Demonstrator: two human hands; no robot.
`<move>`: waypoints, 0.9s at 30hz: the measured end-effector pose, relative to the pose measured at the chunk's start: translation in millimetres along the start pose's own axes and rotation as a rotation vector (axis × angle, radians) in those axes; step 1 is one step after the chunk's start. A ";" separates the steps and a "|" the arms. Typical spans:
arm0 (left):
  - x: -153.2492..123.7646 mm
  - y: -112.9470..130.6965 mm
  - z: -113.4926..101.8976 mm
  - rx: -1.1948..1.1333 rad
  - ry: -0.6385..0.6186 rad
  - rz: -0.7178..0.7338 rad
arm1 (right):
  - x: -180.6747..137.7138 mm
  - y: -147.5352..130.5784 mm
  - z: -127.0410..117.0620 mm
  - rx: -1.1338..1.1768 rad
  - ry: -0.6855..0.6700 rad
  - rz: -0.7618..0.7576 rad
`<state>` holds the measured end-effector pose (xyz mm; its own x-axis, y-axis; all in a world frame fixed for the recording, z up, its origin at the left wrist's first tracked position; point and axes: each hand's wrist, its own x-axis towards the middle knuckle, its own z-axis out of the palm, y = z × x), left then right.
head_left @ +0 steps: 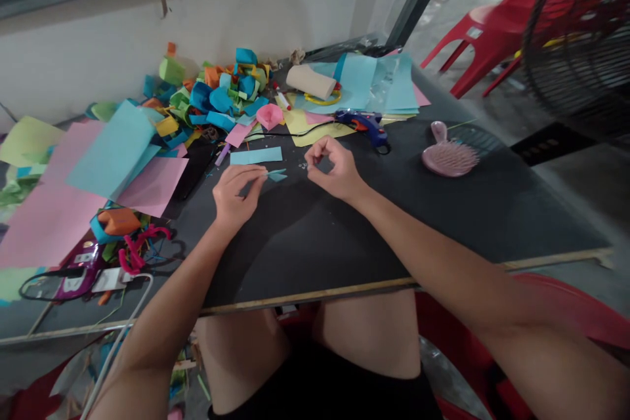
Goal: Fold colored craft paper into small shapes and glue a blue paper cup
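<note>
My left hand (237, 193) pinches a small folded piece of blue paper (277, 174) against the black table (344, 223), fingers closed on its left end. My right hand (329, 165) is just right of it, fingers curled into a loose pinch; I cannot make out anything inside them. A blue paper strip (256, 155) lies flat just beyond both hands. A blue glue gun (367, 124) rests behind my right hand, its black cord running left.
Pink and blue sheets (98, 170) are stacked at left, with a heap of folded coloured paper pieces (216, 95) at the back. A pink hairbrush (447, 156) lies at right, a paper roll (311, 81) behind. A red chair (497, 26) and a fan (581, 33) stand at right.
</note>
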<state>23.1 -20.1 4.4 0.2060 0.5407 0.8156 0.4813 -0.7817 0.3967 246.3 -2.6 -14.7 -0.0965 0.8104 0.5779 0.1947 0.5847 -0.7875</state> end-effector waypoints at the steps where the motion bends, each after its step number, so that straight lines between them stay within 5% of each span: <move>1: -0.8 0.0 1.7 -0.042 -0.037 -0.021 | 0.2 0.5 3.0 0.087 -0.030 0.047; 7: -6.7 -2.2 14.2 -0.271 -0.184 -0.134 | -2.5 -6.7 21.3 0.502 -0.474 0.356; 13: -9.4 -9.4 16.3 -0.364 -0.228 -0.195 | -2.9 -6.7 19.5 0.462 -0.421 0.463; 18: -9.1 -4.7 11.5 -0.272 -0.262 -0.291 | -2.9 -10.8 16.3 0.168 -0.238 0.259; 22: -9.3 -5.8 8.5 0.107 -0.204 -0.002 | -5.4 -19.6 14.2 -0.108 -0.198 -0.021; 27: -10.0 -5.8 7.4 0.221 -0.232 0.192 | -8.7 -23.5 16.5 -0.251 -0.167 -0.191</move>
<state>24.5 -18.7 -9.2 0.4856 0.4663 0.7394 0.5819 -0.8036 0.1246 226.4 -22.7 -4.7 -0.3083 0.6944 0.6502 0.3898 0.7156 -0.5795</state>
